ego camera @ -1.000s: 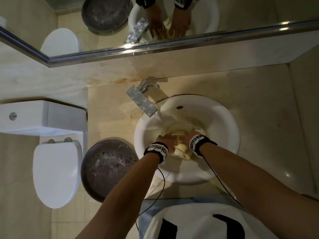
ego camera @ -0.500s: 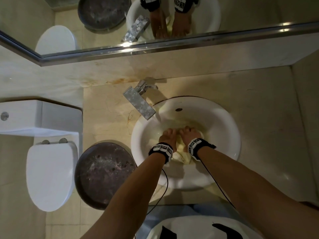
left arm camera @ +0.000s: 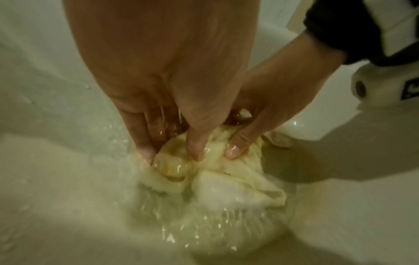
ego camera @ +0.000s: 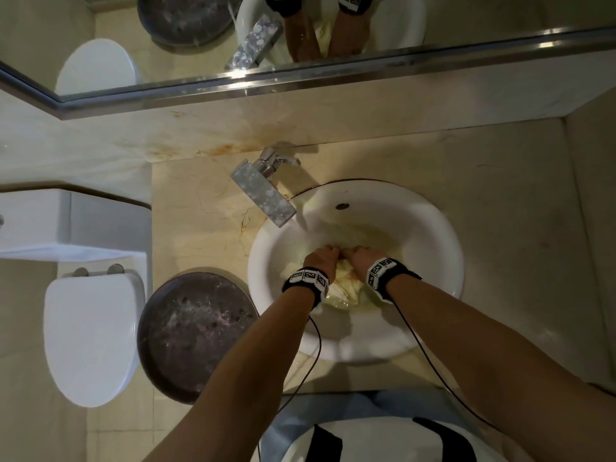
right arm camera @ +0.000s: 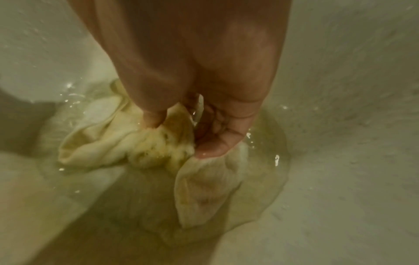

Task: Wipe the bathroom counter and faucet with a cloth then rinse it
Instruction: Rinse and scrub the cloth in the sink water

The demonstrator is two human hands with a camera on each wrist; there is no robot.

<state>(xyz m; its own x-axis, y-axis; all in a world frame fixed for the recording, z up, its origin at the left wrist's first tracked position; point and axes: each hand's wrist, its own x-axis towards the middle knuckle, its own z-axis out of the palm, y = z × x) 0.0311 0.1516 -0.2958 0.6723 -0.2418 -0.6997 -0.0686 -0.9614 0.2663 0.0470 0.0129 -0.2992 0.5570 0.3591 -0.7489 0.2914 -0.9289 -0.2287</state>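
Observation:
A wet, pale yellow cloth (ego camera: 343, 284) lies bunched at the bottom of the white sink basin (ego camera: 430, 235), in shallow water. My left hand (ego camera: 321, 258) and right hand (ego camera: 363, 258) sit side by side on it, knuckles touching. In the left wrist view my left hand (left arm camera: 174, 152) pinches a fold of the cloth (left arm camera: 226, 186) between thumb and fingers. The right wrist view has my right hand (right arm camera: 179, 138) gripping the cloth (right arm camera: 147, 148) the same way. The chrome faucet (ego camera: 263, 191) reaches over the basin's upper left rim. The beige marble counter (ego camera: 500, 201) surrounds the basin.
A dark round metal basin (ego camera: 196, 335) stands on the floor left of the sink. A white toilet (ego camera: 90, 331) and its tank (ego camera: 66, 225) are further left. A mirror (ego camera: 366, 25) with a metal frame runs along the back wall.
Both hands have slid a little farther up the basin on the cloth and drawn together. The camera has drifted slightly.

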